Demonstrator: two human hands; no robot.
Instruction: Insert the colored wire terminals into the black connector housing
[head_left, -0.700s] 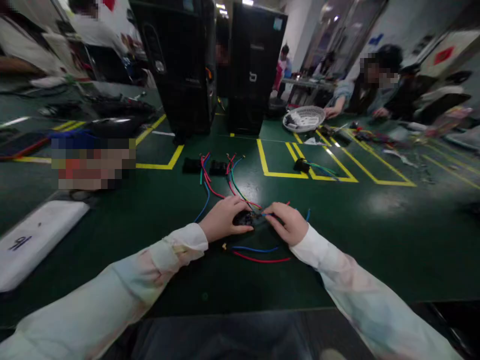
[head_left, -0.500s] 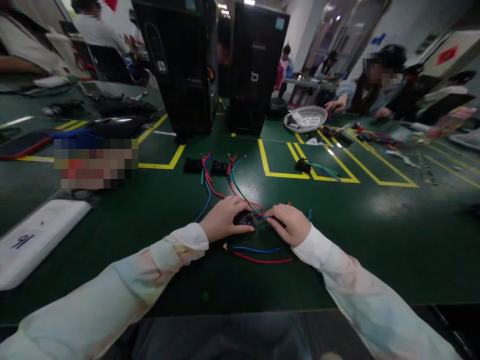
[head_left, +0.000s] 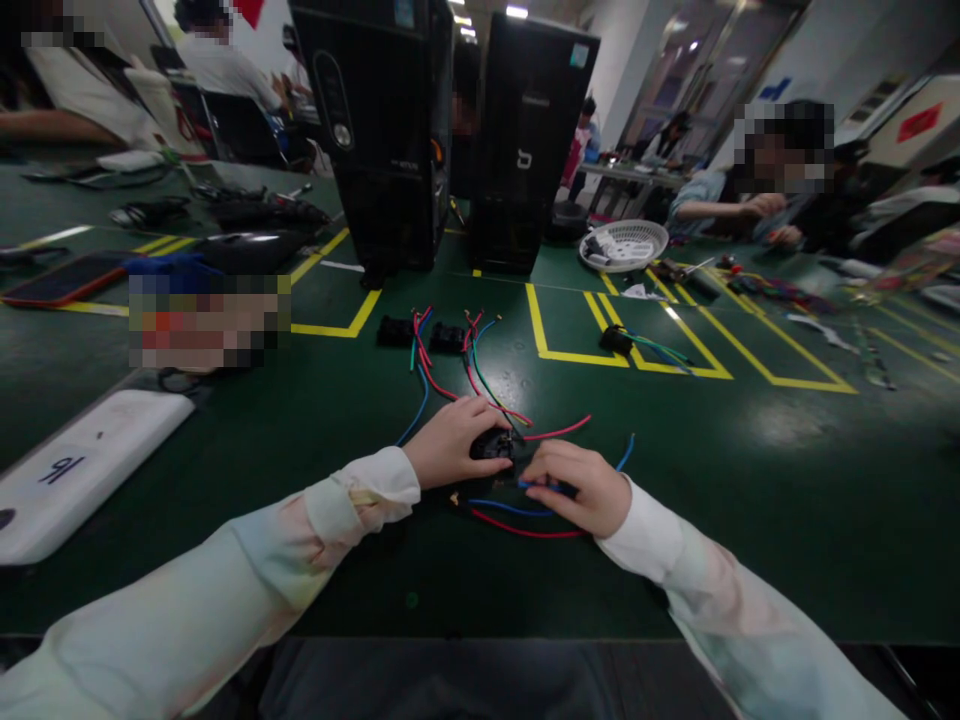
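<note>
Bare table [head_left: 780, 540] lies open between its near edge and the hands, and off to the right; a left tower [head_left: 386, 200] and right tower [head_left: 517, 150], both black, stand at the far side. The right tower bears a pale q-like logo; handwriting on the white case [head_left: 112, 465] is unclear. The left hand [head_left: 454, 445] clamps a black connector block [head_left: 491, 446] between thumb and fingers; just beside it, the right hand's [head_left: 581, 485] grip pinches a blue wire [head_left: 528, 485].

Left sleeve [head_left: 217, 590] and right sleeve [head_left: 750, 600]: long, loose fit.
Pale, creased cloth with soft blue, green and pink patches; left cuff [head_left: 386, 485] gathered, whitish; right cuff [head_left: 646, 530] white.
</note>
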